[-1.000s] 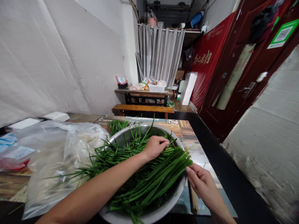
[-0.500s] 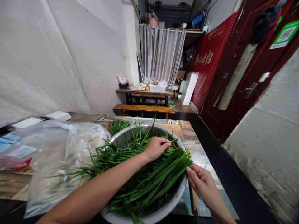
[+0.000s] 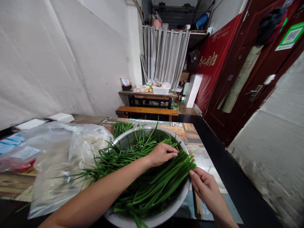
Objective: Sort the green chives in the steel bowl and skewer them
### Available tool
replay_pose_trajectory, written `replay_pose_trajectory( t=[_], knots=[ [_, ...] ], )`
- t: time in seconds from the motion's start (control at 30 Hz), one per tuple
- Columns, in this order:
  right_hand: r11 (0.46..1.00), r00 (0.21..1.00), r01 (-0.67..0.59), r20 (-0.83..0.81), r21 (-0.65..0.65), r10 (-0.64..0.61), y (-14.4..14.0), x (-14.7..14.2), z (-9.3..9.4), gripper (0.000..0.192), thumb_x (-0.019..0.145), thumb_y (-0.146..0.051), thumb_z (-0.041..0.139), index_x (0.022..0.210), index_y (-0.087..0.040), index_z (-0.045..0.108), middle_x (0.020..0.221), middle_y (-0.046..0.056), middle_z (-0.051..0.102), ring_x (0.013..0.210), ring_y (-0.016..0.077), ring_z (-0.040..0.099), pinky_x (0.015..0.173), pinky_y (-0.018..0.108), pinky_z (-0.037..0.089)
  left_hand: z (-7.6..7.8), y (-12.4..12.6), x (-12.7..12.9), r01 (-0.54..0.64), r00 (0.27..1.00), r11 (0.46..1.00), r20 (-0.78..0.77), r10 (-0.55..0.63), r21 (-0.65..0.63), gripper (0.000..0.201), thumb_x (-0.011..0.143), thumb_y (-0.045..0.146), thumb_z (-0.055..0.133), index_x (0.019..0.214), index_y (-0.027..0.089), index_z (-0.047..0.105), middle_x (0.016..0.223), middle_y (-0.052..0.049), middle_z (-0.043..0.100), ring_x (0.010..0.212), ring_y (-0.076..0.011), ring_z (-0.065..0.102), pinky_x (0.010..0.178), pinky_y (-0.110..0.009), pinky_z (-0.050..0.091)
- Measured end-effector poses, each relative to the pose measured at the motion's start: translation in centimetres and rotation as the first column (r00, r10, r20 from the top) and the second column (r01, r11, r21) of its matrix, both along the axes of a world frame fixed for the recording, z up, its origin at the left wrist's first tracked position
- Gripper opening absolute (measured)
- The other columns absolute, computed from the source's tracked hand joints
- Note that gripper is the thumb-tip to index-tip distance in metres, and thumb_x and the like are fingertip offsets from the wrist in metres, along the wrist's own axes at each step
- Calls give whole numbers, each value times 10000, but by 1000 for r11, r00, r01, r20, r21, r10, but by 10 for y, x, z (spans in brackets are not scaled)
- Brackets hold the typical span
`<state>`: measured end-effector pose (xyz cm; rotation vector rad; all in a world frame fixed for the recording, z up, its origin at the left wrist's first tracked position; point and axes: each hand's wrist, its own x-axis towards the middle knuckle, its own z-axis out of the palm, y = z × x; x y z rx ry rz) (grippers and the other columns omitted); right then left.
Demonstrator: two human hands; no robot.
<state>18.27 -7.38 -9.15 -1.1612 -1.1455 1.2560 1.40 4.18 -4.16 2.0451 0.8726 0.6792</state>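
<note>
Left hand [image 3: 161, 154] reaches forward, fingers curled down; right hand [image 3: 205, 186] pinches with fingertips together.

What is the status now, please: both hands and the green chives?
Left hand pinching chives in the metal bowl. Right hand at the cut ends by the rim. Plastic bag lies left of the bowl.

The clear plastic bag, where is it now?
In the head view the clear plastic bag lies on the table, left of the metal bowl of green chives.
</note>
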Motion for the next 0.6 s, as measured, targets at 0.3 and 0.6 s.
replay_pose_trajectory(
  t=[0.3, 0.6],
  knots=[
    [1000, 997, 4, 82, 7, -5, -26, 8, -7, 285, 838, -452, 484, 735, -186, 482, 508, -90, 239, 433, 59, 177, 396, 213, 117, 9, 31, -36, -277, 868, 832, -246, 431, 480, 321, 749, 150, 549, 1061, 179, 620, 1116, -91, 611, 1025, -194, 549, 902, -314, 387],
    [1000, 996, 0, 89, -16, 1, -28, 9, -8, 312, 820, -470, 503, 710, -178, 495, 509, -86, 259, 446, 62, 194, 401, 208, 141, -32, 44, -12, -132, 864, 938, -427, 267, 319, 157, 682, 270, 625, 799, 212, 713, 824, -41, 697, 783, -183, 612, 706, -255, 421]
  ],
)
